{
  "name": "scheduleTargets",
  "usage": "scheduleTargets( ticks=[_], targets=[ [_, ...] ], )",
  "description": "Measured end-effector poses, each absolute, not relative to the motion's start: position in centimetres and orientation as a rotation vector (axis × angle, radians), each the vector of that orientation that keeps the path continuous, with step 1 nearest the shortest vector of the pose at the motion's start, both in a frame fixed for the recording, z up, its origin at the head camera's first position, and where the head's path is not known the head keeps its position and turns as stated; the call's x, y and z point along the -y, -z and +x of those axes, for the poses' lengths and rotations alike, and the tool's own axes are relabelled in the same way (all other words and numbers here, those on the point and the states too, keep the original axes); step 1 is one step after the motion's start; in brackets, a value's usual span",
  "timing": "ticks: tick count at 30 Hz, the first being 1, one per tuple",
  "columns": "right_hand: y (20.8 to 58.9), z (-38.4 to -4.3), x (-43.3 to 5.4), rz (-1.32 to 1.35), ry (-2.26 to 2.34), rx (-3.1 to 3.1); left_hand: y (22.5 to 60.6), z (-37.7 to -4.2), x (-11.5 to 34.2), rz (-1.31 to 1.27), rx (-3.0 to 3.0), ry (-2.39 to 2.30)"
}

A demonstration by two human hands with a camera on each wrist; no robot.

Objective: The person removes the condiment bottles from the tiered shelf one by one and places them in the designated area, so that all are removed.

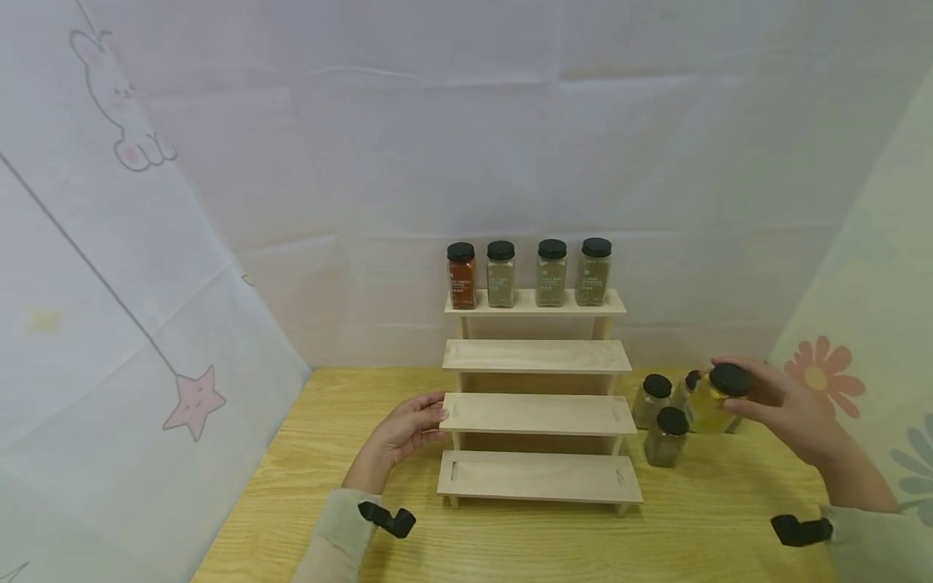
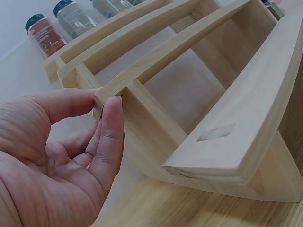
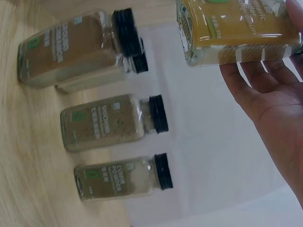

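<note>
Fingers of the right hand (image 1: 796, 417) curled round a yellow jar (image 1: 705, 406), thumb and fingers gripping it near its black cap (image 1: 730, 379). Jar sits right of the wooden rack (image 1: 539, 414) and looks raised off the tabletop (image 1: 714, 530). Its label: white lettering with a green mark; "meric" and "QUALITY" seem to show, rest too soft to read.

Loose jars beside the rack, right wrist view. Largest (image 3: 66, 47): "GROUND" on the top line, second word blurred. Partly hidden jar (image 3: 92, 75) behind it, label out of sight. Middle jar (image 3: 102, 123): two lines of print, not legible. Lowest in that view, slim jar (image 3: 113, 180): "POWDER" fairly clear, "CUMIN" probable above it. Green marks on the three visible labels.

Top tier, left to right: red jar (image 1: 462, 283), apparently "SWEET PEPPER"; second jar (image 1: 500, 281) and third jar (image 1: 551, 281), small pale print, perhaps "SALT AND PEPPER"; fourth jar (image 1: 594, 281), "POWDER" likely. All black-capped.

Left hand (image 1: 406, 424) pinches the left end of the rack's second tier from the bottom, thumb and finger on the wood. Both forearms reach in from the near edge, pale-sleeved, wrists well apart, one either side of the rack.
</note>
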State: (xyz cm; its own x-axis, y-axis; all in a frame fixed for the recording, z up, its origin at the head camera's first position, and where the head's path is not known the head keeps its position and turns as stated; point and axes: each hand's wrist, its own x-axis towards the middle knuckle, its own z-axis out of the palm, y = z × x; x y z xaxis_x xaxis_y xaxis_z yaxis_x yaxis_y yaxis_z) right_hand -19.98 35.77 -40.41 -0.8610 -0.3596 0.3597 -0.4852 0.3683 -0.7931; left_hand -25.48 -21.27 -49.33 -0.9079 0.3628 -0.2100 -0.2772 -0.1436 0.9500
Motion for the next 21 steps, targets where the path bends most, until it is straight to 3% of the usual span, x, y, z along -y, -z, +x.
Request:
scheduleTargets(
  ticks=[7, 21],
  targets=[
    [42.0, -20.1, -36.8, 0.648, -1.462, 2.54, 49.2, -25.4, 21.3, 0.087, -1.725, -2.099],
    [45.4, -20.9, -38.8, 0.71, -1.761, 2.484, 49.2, -25.4, 21.3, 0.102, -1.762, -2.087]
  ],
)
